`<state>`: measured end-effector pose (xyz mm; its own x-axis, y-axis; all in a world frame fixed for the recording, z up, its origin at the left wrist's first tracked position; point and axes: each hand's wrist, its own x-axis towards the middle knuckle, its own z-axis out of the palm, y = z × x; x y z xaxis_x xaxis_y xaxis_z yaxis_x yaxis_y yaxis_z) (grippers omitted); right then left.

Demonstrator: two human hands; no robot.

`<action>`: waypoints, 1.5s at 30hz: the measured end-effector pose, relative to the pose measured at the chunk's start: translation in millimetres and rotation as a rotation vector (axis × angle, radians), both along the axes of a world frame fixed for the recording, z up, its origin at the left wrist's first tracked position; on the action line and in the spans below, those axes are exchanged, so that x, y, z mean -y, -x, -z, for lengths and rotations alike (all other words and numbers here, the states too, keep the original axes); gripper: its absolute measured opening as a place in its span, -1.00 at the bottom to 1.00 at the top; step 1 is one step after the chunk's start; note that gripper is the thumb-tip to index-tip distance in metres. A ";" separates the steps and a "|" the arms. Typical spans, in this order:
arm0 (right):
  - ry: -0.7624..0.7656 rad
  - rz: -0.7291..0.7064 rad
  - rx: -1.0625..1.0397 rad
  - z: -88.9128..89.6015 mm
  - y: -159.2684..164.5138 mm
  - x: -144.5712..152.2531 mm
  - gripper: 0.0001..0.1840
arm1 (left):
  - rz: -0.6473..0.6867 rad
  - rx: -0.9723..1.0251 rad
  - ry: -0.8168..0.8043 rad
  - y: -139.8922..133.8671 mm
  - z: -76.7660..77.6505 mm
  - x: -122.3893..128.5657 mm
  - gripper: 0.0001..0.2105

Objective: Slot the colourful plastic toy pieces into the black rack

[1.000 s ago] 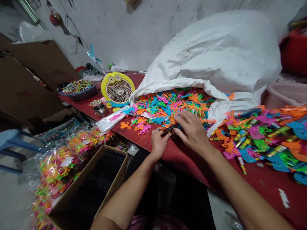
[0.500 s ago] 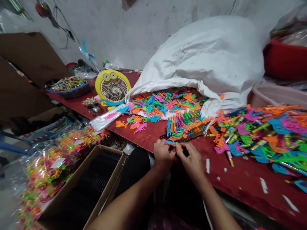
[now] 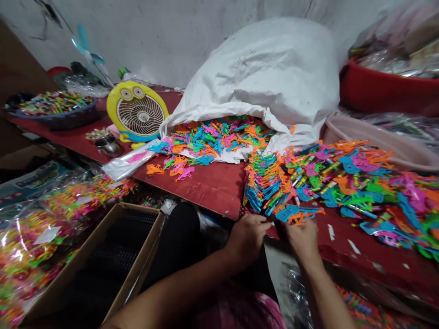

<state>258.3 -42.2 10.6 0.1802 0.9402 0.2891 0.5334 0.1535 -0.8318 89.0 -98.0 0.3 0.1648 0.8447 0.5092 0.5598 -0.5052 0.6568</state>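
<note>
- left hand (image 3: 247,236) sits at the near edge of the tabletop (image 3: 209,187), fingers curled together; what they pinch, if anything, cannot be told from here.
- right hand (image 3: 303,236) is just beside it, back of the hand up, fingertips touching a small blue and orange plastic piece (image 3: 297,213); whether the fingers clamp on it cannot be told.
- that piece lies on the red tabletop at its front edge, just ahead of both hands.
- just beyond it a stacked bundle of plastic pieces (image 3: 265,185), orange and green on top and blue nearer the hands, lies at a slant on the tabletop.
- to the right a loose spread of bright plastic parts (image 3: 363,183) in pink, orange, green and blue covers the tabletop, with small white scraps (image 3: 331,231) nearer the edge.
- behind the bundle a big white sack (image 3: 274,77) lies on its side, its open mouth spilling more coloured pieces (image 3: 212,137).
- left of the sack stands a yellow cartoon-faced fan (image 3: 136,112), with a small metal cup (image 3: 108,145) beside it and a dark basket of coloured bits (image 3: 55,107) farther left.
- a red tub (image 3: 380,89) stands at the far right, with a pale pink basin (image 3: 373,141) in front of it.
- below the tabletop on the left are an open cardboard box (image 3: 113,260) and clear bags of coloured parts (image 3: 44,219).
</note>
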 end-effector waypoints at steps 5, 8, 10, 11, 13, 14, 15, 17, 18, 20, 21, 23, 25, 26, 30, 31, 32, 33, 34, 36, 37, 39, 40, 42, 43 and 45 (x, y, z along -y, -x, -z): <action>-0.020 0.091 -0.077 2.4 4.7 2.8 -0.74 | -0.218 -0.012 0.051 15.5 1.6 -1.2 -0.80; -0.044 0.045 -0.096 1.3 13.0 6.8 -0.78 | -0.201 -0.078 0.095 18.4 3.8 -5.9 -0.81; -0.092 -0.011 -0.132 0.8 18.8 8.9 -0.85 | -0.178 -0.071 0.071 19.6 8.1 -9.1 -0.80; -0.117 -0.036 -0.143 1.2 21.1 9.8 -0.87 | -0.165 -0.061 0.053 20.4 10.6 -10.3 -0.80; -0.160 -0.059 -0.127 3.4 23.3 11.7 -0.86 | -0.135 -0.039 0.018 22.2 14.6 -11.7 -0.81; -0.176 -0.074 -0.084 4.7 23.1 12.9 -0.85 | -0.123 -0.034 0.007 23.1 15.6 -11.8 -0.81; -0.187 -0.090 -0.014 5.8 22.3 14.1 -0.84 | -0.115 -0.036 0.004 23.9 15.8 -11.5 -0.81; -0.197 -0.119 0.175 6.3 19.8 16.6 -0.83 | -0.111 -0.050 0.012 24.7 14.1 -10.7 -0.81; -0.199 -0.126 0.273 5.6 18.8 17.8 -0.83 | -0.111 -0.060 0.019 24.8 12.7 -10.4 -0.82; -0.207 -0.124 0.428 3.0 18.7 19.5 -0.84 | -0.105 -0.077 0.033 25.1 9.9 -10.8 -0.82; -0.217 -0.114 0.474 1.6 19.6 20.1 -0.85 | -0.096 -0.081 0.038 25.5 9.1 -11.6 -0.82; -0.242 -0.107 0.533 0.3 22.7 20.5 -0.85 | -0.070 -0.075 0.042 27.8 9.0 -14.3 -0.82; -0.273 -0.101 0.573 1.6 26.1 20.1 -0.85 | -0.038 -0.055 0.038 31.8 9.9 -16.3 -0.82; -0.291 -0.100 0.586 3.1 27.3 19.5 -0.84 | -0.015 -0.042 0.028 34.1 10.1 -16.0 -0.82; -0.340 -0.122 0.612 8.5 30.0 16.2 -0.84 | 0.007 0.053 -0.045 36.4 1.1 -1.8 -0.76; -0.335 -0.127 0.626 8.8 30.7 15.4 -0.84 | -0.026 0.077 -0.065 33.7 -4.1 3.7 -0.72; -0.321 -0.130 0.645 8.5 31.7 14.8 -0.84 | -0.069 0.093 -0.102 29.7 -10.2 8.6 -0.69; -0.301 -0.128 0.665 7.6 33.2 14.2 -0.84 | -0.090 0.072 -0.133 24.6 -16.8 12.3 -0.63; -0.277 -0.123 0.682 6.3 35.1 13.8 -0.84 | -0.102 0.030 -0.158 18.9 -23.5 14.1 -0.57; -0.229 -0.116 0.682 3.0 39.9 13.3 -0.84 | -0.151 -0.066 -0.161 8.0 -35.4 11.2 -0.57; -0.215 -0.112 0.663 1.4 42.5 13.3 -0.83 | -0.187 -0.104 -0.151 4.0 -39.9 7.1 -0.63; -0.215 -0.112 0.611 -0.4 47.4 13.2 -0.80 | -0.261 -0.146 -0.154 0.5 -45.8 -3.4 -0.80; -0.231 -0.117 0.584 -0.4 49.4 13.0 -0.78 | -0.282 -0.153 -0.174 1.1 -47.2 -8.5 -0.84; -0.270 -0.136 0.552 1.7 52.8 11.9 -0.76 | -0.294 -0.148 -0.224 5.9 -48.3 -16.0 -0.85; -0.283 -0.151 0.544 3.4 54.3 10.8 -0.76 | -0.291 -0.139 -0.236 9.4 -48.4 -18.2 -0.86; -0.285 -0.174 0.532 6.9 57.8 7.9 -0.75 | -0.288 -0.105 -0.227 17.6 -48.5 -20.5 -0.89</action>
<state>200.5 -50.2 3.7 -0.2061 0.8155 0.5408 0.8104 0.4520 -0.3727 71.3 -77.5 48.8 -0.0022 0.7314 0.6820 0.7583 -0.4434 0.4779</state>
